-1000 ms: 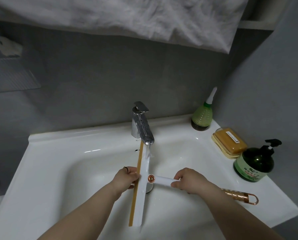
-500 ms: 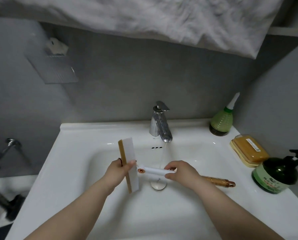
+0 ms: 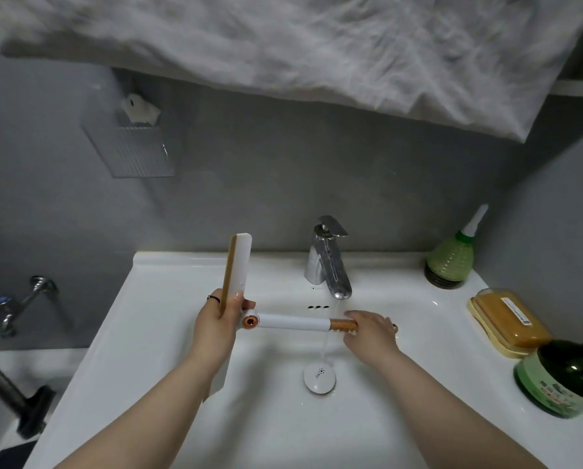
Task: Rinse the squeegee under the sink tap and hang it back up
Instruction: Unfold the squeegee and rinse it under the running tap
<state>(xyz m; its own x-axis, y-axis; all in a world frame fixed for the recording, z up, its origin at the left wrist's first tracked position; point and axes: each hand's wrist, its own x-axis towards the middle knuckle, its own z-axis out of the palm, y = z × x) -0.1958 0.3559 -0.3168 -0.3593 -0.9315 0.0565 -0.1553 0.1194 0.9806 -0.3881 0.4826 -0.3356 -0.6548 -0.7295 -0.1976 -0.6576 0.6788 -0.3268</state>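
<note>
The left hand (image 3: pixel 220 321) pinches the squeegee (image 3: pixel 237 265) blade upright at nine o'clock of the tap (image 3: pixel 329 265), while the right hand (image 3: pixel 371 330) is closed round the handle's copper end, seemingly under the stream. Wet fingers could slip, dropping it into the sink (image 3: pixel 168 286); lifting it to hang would drip water outside.

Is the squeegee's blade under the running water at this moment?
No. The left hand holds the blade upright, off to the left of the tap, while the water stream falls past the handle near the right hand.
</note>
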